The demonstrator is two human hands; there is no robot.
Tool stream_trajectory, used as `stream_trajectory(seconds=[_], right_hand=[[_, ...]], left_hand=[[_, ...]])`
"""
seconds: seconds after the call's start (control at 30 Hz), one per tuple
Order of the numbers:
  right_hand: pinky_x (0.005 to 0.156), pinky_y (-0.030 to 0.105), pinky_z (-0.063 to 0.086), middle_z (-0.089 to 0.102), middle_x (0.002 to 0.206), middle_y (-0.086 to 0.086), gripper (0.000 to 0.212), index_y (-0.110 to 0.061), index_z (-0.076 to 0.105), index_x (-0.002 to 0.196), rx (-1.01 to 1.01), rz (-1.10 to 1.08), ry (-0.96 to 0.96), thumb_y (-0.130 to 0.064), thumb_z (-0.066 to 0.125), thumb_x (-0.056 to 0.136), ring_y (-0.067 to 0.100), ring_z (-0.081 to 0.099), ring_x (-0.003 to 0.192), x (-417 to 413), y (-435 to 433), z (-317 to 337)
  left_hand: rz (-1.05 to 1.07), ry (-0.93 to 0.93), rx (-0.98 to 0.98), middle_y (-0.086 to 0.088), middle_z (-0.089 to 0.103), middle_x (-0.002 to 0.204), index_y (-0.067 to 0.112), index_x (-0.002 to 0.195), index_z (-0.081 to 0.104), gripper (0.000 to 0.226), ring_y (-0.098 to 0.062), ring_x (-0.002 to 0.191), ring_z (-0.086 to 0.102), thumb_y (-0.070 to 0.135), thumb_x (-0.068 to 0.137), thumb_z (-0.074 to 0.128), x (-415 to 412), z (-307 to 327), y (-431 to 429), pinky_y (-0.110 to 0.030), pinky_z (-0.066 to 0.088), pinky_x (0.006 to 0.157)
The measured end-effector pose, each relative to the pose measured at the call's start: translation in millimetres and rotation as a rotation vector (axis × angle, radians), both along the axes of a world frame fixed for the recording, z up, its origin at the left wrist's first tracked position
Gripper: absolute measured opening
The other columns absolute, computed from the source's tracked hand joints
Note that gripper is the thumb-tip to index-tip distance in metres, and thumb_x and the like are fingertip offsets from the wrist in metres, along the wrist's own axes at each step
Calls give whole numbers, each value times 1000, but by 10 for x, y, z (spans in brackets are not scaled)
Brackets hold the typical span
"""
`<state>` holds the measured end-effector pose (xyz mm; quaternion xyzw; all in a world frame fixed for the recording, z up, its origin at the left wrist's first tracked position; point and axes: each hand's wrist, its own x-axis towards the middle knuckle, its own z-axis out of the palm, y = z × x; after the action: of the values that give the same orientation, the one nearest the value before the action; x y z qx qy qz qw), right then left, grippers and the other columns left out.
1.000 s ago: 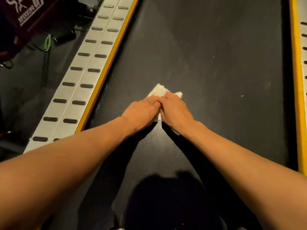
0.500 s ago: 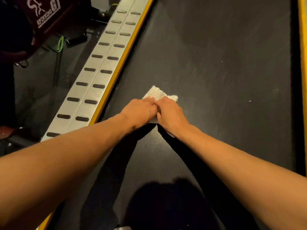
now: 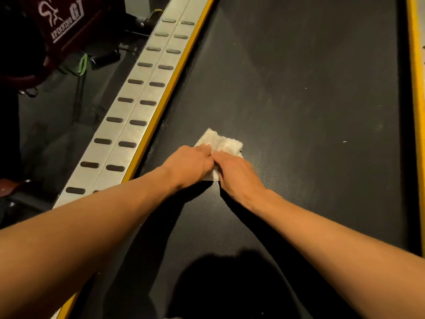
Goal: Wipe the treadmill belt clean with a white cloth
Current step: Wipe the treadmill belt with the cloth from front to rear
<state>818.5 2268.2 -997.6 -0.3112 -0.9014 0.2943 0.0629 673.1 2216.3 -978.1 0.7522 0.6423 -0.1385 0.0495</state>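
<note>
Scene: My left hand [image 3: 190, 164] and right hand [image 3: 236, 173] bore down on a white cloth [image 3: 220, 141] on the treadmill belt [image 3: 299, 100], left of the frame's centre.

Hands: They were together, side by side and touching, and both sat on top of the cloth. I could not tell whether my fingers bunched the fabric or only pressed it.

Cloth: It lay flat on the belt near the left yellow edge strip [image 3: 170, 93]. Its far corners stuck out beyond my fingers toward the top of the frame.

Belt: Pale dusty smears ran through the middle. A white speck [image 3: 344, 141] lay at right of centre, well apart from the cloth. I judged most of the surface was not yet wiped.

Risk: A stroke carried too far left could have caught the cloth at the belt's edge beside the strip. With my weight on both arms, the belt could have slid under me. A cloth this small might only have pushed the dust about.

Containers: There was only a maroon bag [image 3: 62, 21] at upper left, beyond the silver side rail [image 3: 138, 116]. Its contents were hidden.
</note>
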Motion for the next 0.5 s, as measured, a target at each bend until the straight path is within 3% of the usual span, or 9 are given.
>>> stream_trajectory(seconds=[0.13,0.2,0.3,0.43,0.5], right_hand=[[72,38,49,55,86,-4,19,-26,46,83,-2,14,-39,-10,38,91,21,52,78,-132,124,64],[76,41,51,63,94,0,19,-23,54,87,-8,-18,-47,-17,37,90,25,58,83,-276,219,35],[76,42,53,66,98,1,24,-25,59,96,43,-45,-66,-11,41,90,27,61,85,-324,151,-35],[68,37,51,58,85,-4,24,-25,49,87,33,-13,-85,-2,42,88,22,57,75,-188,15,-63],[68,37,50,57,84,-2,26,-25,49,85,6,19,-88,0,42,89,23,57,77,-250,85,-19]], left_hand=[[21,21,35,-4,51,115,13,121,54,28,-22,99,58,22,96,44,-93,38,55,-35,47,71],[89,3,34,-6,54,114,11,121,56,30,-25,100,59,22,95,45,-125,87,148,-35,49,76],[90,-14,28,-6,55,113,12,119,58,29,-26,99,61,21,93,49,-151,117,151,-38,52,80],[32,-8,0,-4,50,110,12,117,57,29,-21,92,57,28,95,47,-133,26,-27,-32,44,65],[49,2,9,-3,51,111,13,117,57,30,-20,94,57,30,96,45,-159,27,-25,-32,42,65]])
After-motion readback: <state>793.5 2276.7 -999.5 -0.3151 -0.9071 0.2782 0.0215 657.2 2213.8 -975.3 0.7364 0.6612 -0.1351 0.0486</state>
